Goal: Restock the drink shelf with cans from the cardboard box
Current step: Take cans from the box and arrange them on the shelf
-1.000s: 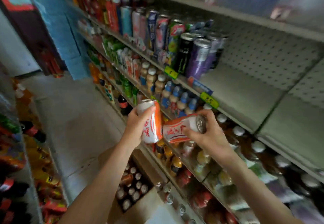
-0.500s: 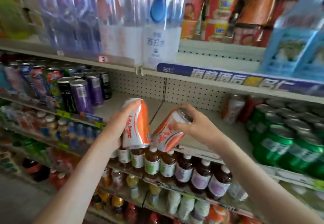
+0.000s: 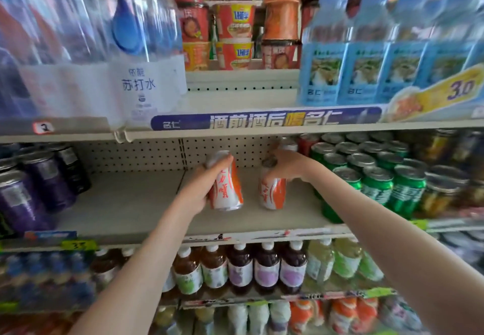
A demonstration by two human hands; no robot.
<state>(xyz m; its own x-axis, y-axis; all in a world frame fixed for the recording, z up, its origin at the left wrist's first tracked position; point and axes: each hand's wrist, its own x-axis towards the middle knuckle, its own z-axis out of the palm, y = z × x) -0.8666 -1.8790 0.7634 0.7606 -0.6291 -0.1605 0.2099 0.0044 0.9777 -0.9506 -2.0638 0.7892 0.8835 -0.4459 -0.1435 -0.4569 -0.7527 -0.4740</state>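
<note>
Both bare forearms reach forward and up over the shelf. The left hand (image 3: 195,190) wraps a tilted orange-and-white can (image 3: 227,186); the right hand (image 3: 289,164) grips a second orange-and-white can (image 3: 272,190) from above, fingers curled round its top.

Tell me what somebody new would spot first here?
Two orange and white cans in the middle: the left hand holds one can, and the right hand grips the other can on the bare shelf. Green cans crowd the right, purple cans the left.

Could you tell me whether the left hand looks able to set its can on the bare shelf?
Probably yes: the left hand holds its orange can just above the bare shelf, nothing beneath it.
</note>
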